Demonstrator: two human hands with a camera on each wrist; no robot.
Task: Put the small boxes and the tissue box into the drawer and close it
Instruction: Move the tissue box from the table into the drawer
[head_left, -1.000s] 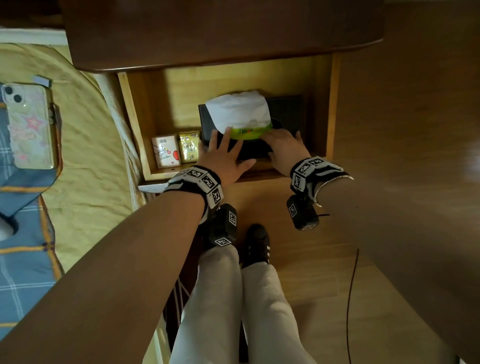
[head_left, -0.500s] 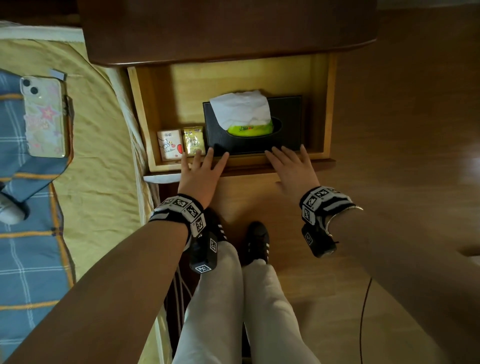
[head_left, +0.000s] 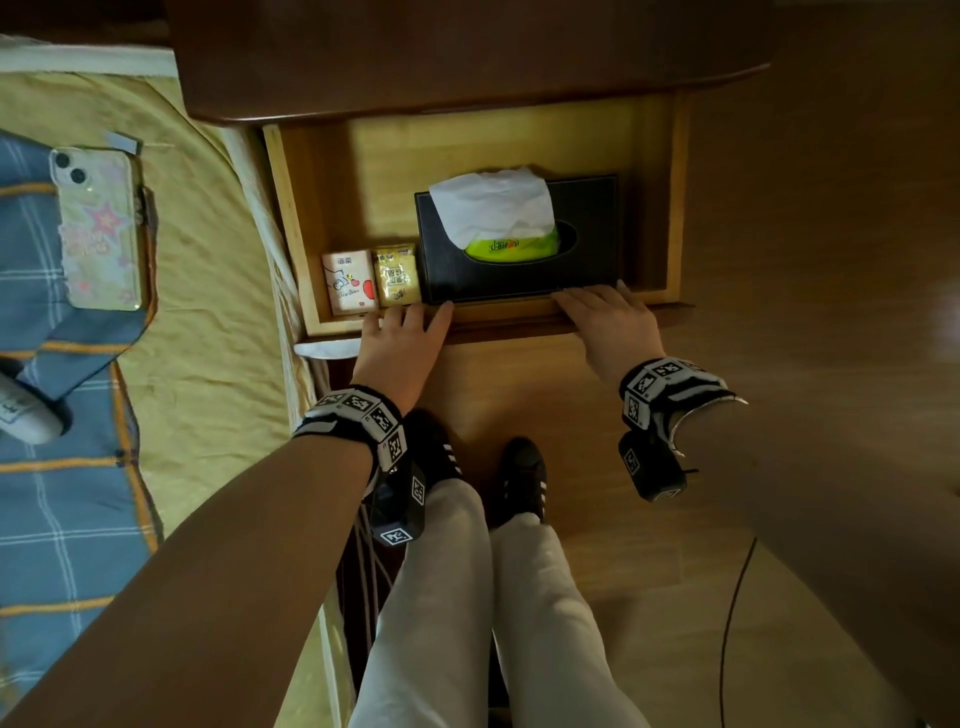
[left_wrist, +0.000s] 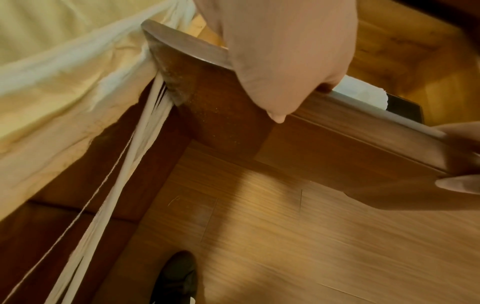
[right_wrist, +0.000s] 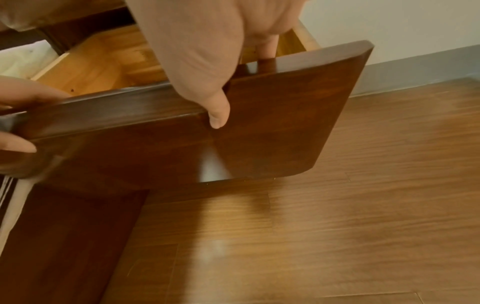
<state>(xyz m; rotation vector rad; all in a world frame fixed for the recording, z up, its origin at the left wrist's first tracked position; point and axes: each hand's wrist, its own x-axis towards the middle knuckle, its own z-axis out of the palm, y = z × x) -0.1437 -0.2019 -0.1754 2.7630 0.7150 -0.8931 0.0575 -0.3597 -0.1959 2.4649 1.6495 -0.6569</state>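
Observation:
The wooden drawer (head_left: 283, 223) stands open under the dark nightstand top. Inside, a black tissue box (head_left: 587, 260) with a white tissue (head_left: 493, 208) sticking out lies at the right. Beside it on the left stand a yellow small box (head_left: 397, 275) and a white-and-red small box (head_left: 349, 283). My left hand (head_left: 402, 338) grips the dark drawer front (head_left: 509, 317) near its left end, fingers over the top edge and thumb (left_wrist: 278, 115) on the face. My right hand (head_left: 608, 322) grips the same front (right_wrist: 259, 133) further right, fingers dipping inside, thumb (right_wrist: 218, 115) on the face.
A bed with a yellow sheet (head_left: 208, 312) presses against the drawer's left side; a phone (head_left: 98, 228) lies on a blue plaid blanket (head_left: 52, 519). My legs and black shoes (head_left: 522, 478) stand on the wooden floor before the drawer. A thin cable (head_left: 727, 623) runs at the right.
Both hands have drawn back from the tissue box inside the drawer to the drawer front's top edge. The tissue box and small boxes stay where they were.

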